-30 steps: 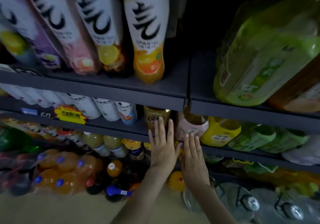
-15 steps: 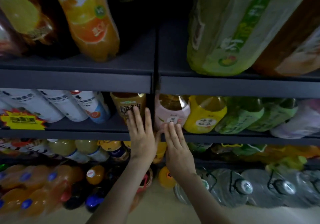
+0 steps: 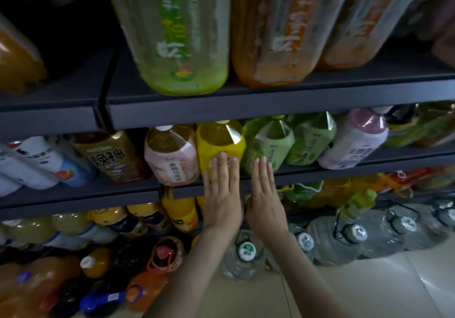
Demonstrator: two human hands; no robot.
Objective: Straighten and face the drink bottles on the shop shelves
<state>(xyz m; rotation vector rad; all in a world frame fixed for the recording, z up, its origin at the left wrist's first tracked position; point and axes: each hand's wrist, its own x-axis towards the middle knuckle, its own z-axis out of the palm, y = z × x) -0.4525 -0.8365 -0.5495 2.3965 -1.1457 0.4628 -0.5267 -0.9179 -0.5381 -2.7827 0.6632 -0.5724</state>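
Left hand (image 3: pixel 222 194): fingers straight, tips flat against the yellow-labelled plastic bottle (image 3: pixel 219 140). Right hand (image 3: pixel 266 194): fingers straight, tips on the adjacent green-labelled plastic bottle (image 3: pixel 270 142). Neither hand grips anything.

shelf (image 3: pixel 270 107): matt dark metal | yellow bottle (image 3: pixel 221 142): clear glossy plastic, smooth label | floor (image 3: pixel 369 288): pale glossy tile
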